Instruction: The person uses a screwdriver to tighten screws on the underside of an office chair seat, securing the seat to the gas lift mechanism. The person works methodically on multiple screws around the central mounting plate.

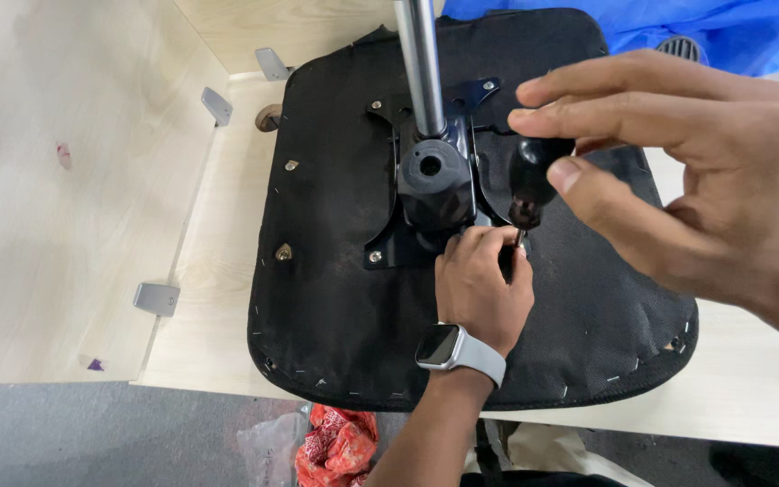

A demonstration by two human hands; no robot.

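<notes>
left hand (480, 284), watch on its wrist, reaches far with fingers curled shut; right hand (678, 171) hovers right, fingers pinched together.

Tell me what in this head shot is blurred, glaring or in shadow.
Head view: even indoor light, soft shadows only; the right hand, close to the lens, looks oversized and slightly soft around the screwdriver handle; the left hand is sharp; a bright streak of glare runs down the metal post; the black seat underside keeps its texture.
</notes>
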